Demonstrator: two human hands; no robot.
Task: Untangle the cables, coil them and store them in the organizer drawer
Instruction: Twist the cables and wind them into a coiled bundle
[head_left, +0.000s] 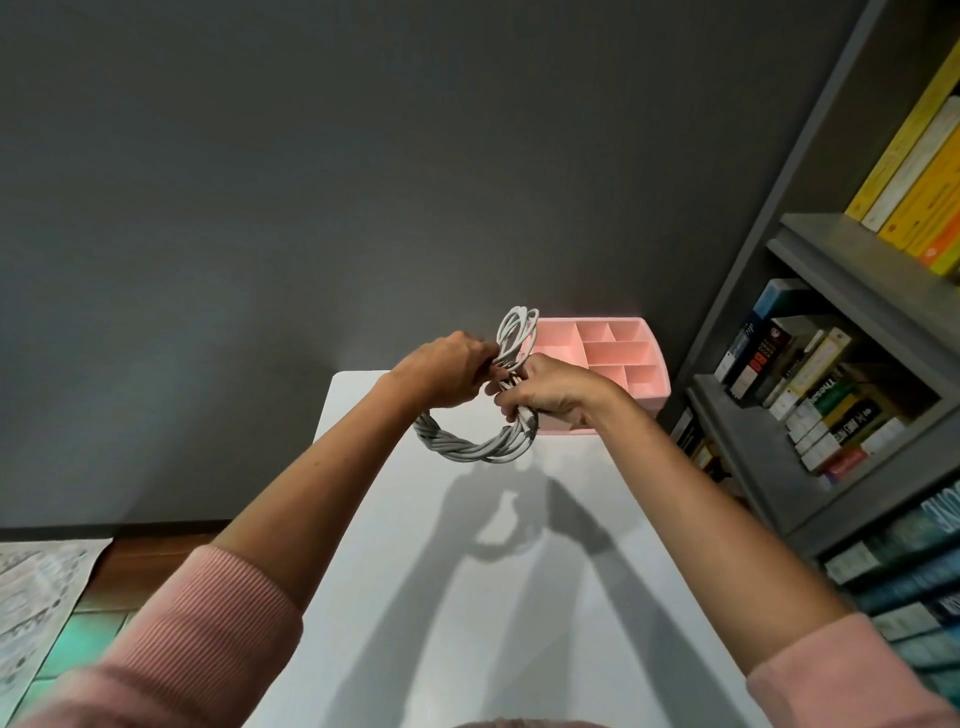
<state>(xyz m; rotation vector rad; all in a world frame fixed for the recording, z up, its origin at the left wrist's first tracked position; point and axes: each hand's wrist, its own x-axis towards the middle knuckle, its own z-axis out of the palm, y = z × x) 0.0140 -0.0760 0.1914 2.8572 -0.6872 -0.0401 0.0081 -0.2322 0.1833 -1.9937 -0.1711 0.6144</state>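
Gripping white cable coil (475, 441) with both hands: left hand (451, 369), right hand (553, 392) (above table (467, 597)); pink organizer (613, 358) behind.

Home study: bookshelf (810, 395), white table (467, 597).

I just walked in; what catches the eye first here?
Two hands meet mid-frame, the left hand and right hand both gripping a twisted bundle of white cables above a white table. Just behind them sits a pink organizer, with a grey bookshelf packed with books on the right.
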